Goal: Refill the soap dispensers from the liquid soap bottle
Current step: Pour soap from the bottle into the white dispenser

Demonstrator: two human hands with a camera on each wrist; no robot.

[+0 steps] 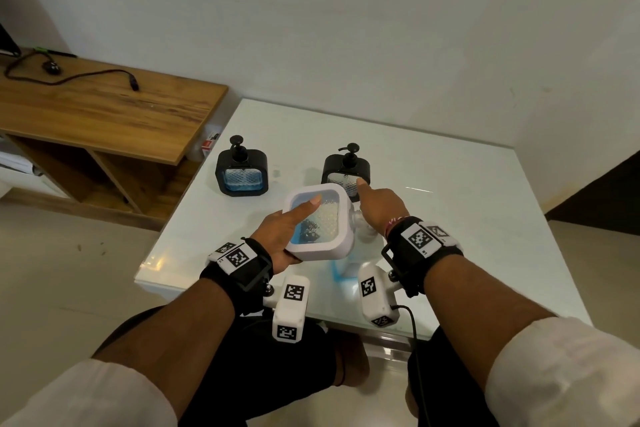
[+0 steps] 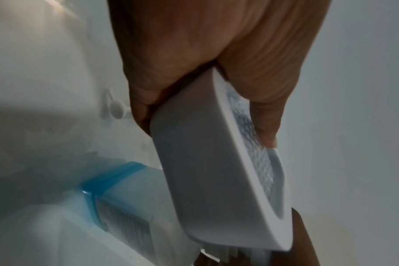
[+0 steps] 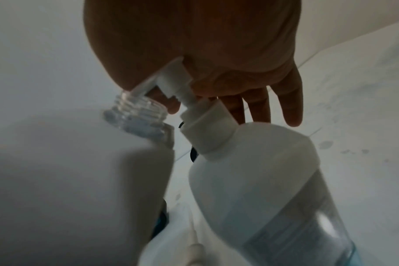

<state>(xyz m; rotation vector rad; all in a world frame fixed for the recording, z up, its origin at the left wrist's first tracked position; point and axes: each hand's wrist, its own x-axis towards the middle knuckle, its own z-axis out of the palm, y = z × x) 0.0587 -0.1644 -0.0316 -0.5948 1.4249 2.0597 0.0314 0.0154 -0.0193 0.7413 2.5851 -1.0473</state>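
Near the tabletop's (image 1: 450,218) front edge, the left hand (image 1: 277,232) grips the tilted white dispenser (image 1: 317,222), cap off. The right hand (image 1: 381,206), fingers straight, presses the soap bottle's (image 3: 273,189) pump. Both black dispensers (image 1: 241,172) look capped; the right one's window shows no blue.

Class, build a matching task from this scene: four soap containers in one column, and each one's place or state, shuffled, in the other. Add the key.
Things:
1. white dispenser
2. left black dispenser
3. liquid soap bottle
4. right black dispenser

States:
a. pump pressed under the right hand
b. stands on the table, blue liquid inside
c. partly hidden behind the right hand's fingers
d. held tilted by the left hand, neck uncapped

Pairs: 1-d, 2-b, 3-a, 4-c
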